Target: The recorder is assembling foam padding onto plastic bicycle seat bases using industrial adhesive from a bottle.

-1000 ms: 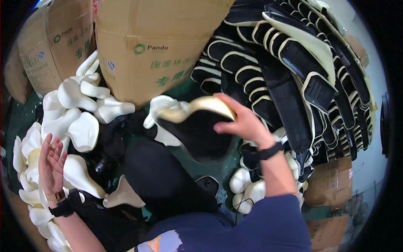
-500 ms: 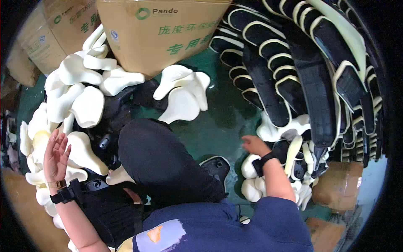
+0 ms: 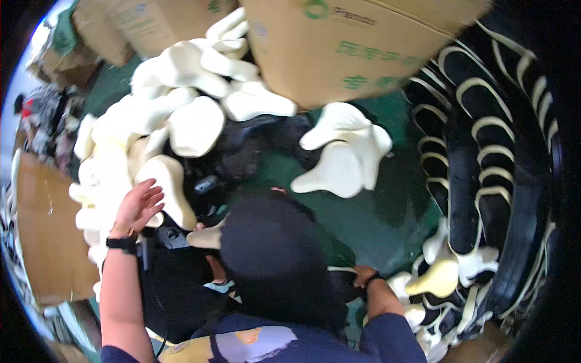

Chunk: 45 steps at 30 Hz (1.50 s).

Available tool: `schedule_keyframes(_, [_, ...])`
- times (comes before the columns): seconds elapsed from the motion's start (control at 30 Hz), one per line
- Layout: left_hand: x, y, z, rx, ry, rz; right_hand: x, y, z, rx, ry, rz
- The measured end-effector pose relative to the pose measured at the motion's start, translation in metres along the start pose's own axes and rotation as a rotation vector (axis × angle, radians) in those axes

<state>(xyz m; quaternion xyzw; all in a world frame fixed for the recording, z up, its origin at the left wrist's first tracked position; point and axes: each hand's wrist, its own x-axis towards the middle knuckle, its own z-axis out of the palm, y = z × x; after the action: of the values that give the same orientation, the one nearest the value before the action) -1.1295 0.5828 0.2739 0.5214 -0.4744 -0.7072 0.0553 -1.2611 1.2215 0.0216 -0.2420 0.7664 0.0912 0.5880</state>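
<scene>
My left hand [image 3: 141, 207] is raised with its fingers apart, holding nothing, in front of a white curved foam-like piece [image 3: 170, 190] at the pile's edge. My right hand [image 3: 364, 276] reaches down beside my bent black-clad knee [image 3: 272, 242]. Its fingers are at a black, pale-edged item [image 3: 342, 283], possibly my shoe; whether they grip it is hidden. Below my left hand a dark grey fitting [image 3: 172, 237] lies near a cream-white piece [image 3: 207, 237] partly covered by my leg.
A big cardboard box [image 3: 345, 54] stands ahead. White pieces are heaped at left [image 3: 115, 127], and a small stack [image 3: 348, 157] lies on the green floor [image 3: 272, 166]. Rows of black, pale-edged pads [image 3: 466, 151] fill the right. A yellowish piece [image 3: 437, 278] lies at lower right.
My view has turned, so the surroundings sit farther right. My right hand has come down and in toward my knee, to the black item. My left hand is still raised and open.
</scene>
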Motion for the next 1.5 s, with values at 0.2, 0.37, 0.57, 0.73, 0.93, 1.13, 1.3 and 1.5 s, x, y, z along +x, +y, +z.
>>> schedule_keyframes(0.2, [0.019, -0.016, 0.049, 0.158, -0.107, -0.036, -0.067, 0.144, 0.009, -0.031, -0.159, 0.270])
schedule_keyframes(0.37, [0.055, -0.068, 0.073, 0.379, -0.189, -0.169, -0.050, 0.214, -0.039, -0.360, 0.036, 0.541])
schedule_keyframes(0.57, [0.092, -0.180, 0.053, 1.121, -0.262, 0.066, 0.067, 0.067, -0.230, 0.471, 1.131, -0.037])
schedule_keyframes(0.73, [0.084, -0.199, 0.071, 1.326, -0.292, 0.165, 0.097, -0.051, -0.310, 0.420, 1.073, 0.036])
schedule_keyframes(0.93, [0.088, -0.171, 0.111, 0.793, -0.297, 0.122, 0.056, -0.028, -0.329, 0.548, 0.943, -0.072])
schedule_keyframes(1.13, [0.082, -0.125, 0.175, 0.366, -0.585, -0.112, 0.031, -0.098, -0.303, 1.464, 0.725, -0.251])
schedule_keyframes(1.3, [0.094, -0.077, 0.215, -0.274, -0.461, 0.119, 0.072, -0.203, -0.268, 1.465, 0.326, -0.415])
schedule_keyframes(1.5, [0.124, -0.049, 0.164, -0.012, -0.279, 0.144, 0.148, -0.128, -0.240, 1.421, 1.308, 0.046])
